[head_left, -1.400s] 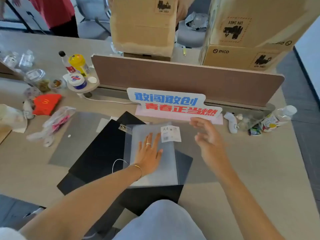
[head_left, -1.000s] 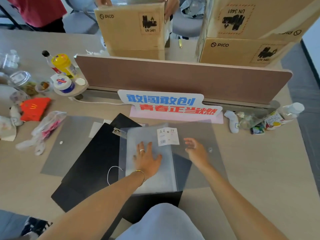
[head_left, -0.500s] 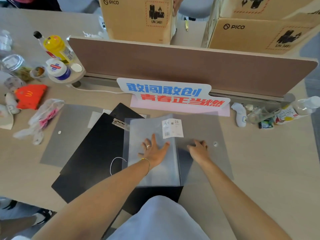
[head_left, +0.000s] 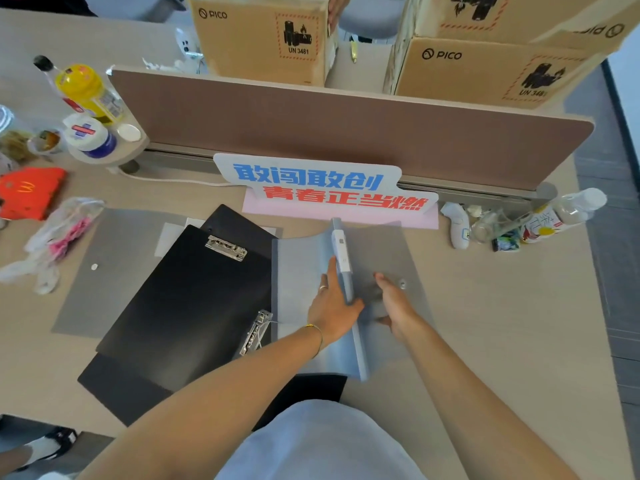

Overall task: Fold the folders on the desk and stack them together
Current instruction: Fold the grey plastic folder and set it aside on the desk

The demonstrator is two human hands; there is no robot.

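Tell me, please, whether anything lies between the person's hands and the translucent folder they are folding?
Nothing visible does. The left hand already rests against the raised cover of the translucent folder, and the right hand lies on the grey sheet just right of that cover. The black clipboard sits off to the left.

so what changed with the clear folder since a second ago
The clear folder's cover, flat before, now stands on edge mid-swing. The left hand moved from pressing flat to its right edge; the right hand lies on the grey folder. The black clipboard stayed put.
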